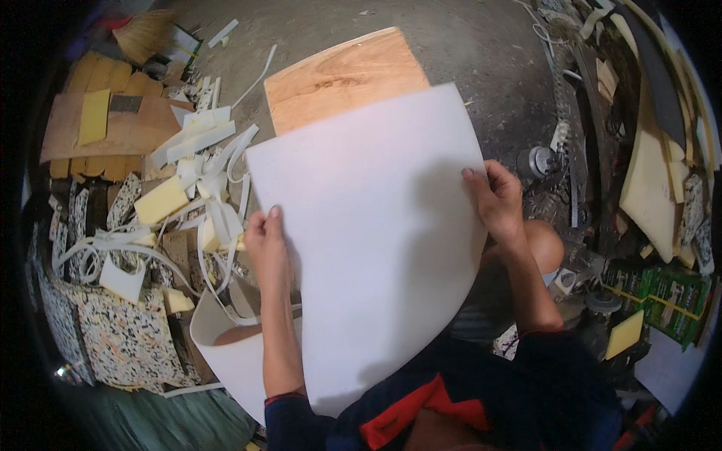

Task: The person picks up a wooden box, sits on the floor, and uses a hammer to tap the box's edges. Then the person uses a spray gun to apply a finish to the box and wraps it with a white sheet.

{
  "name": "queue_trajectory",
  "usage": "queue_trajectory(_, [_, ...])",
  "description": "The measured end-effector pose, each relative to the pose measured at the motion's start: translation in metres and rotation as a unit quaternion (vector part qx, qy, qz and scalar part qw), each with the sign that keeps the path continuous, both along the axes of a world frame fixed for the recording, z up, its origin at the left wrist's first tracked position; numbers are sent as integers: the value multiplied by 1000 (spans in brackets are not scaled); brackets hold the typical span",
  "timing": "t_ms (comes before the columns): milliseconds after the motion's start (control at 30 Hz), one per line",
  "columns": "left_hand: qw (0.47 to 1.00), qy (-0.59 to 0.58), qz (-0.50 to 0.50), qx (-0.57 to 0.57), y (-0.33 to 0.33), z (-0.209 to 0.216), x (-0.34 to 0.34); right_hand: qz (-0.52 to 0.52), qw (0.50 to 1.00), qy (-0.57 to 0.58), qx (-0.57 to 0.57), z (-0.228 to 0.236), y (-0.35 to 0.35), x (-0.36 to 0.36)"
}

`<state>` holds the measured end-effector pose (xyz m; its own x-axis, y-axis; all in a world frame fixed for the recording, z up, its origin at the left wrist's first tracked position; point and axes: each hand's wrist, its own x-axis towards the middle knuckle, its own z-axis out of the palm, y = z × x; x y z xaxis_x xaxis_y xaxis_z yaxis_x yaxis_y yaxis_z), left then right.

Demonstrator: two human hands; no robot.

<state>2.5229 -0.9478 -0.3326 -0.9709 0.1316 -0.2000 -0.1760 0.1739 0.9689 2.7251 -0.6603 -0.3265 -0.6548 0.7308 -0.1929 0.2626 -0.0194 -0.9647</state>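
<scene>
A large white foam sheet (361,240) spreads in front of me, its lower end curving down toward my lap. My left hand (267,237) grips its left edge, thumb on top. On the right edge, my right hand (496,199) pinches it the same way, with its fingers partly hidden underneath. Beyond the sheet lies a wooden board (338,79) on the floor, its near end covered by the foam. Another piece of white sheet (226,357) curls beside my left forearm.
White and yellow foam offcuts (203,150) pile up on the left, near speckled foam slabs (124,331). A straw broom (143,34) lies at the far left. Along the right are a round metal part (538,161), cream foam sheets (650,180) and green packets (673,301).
</scene>
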Motion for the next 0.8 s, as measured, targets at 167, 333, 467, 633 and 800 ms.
queue_trajectory(167, [992,69,30,-98,12,8,-20,-14,999,-33,3,-6,12,-28])
queue_trajectory(333, [997,24,38,-57,22,-10,-35,-61,996,-62,37,-14,21,-51])
queue_trajectory(467, [996,61,37,-44,18,-17,-43,-80,989,-44,117,-20,19,-64])
queue_trajectory(633, [998,49,21,-16,17,-24,-50,-94,977,-63,179,-29,19,-73])
queue_trajectory(800, [999,31,17,-31,18,-28,-53,-88,971,-64,215,-30,25,-75])
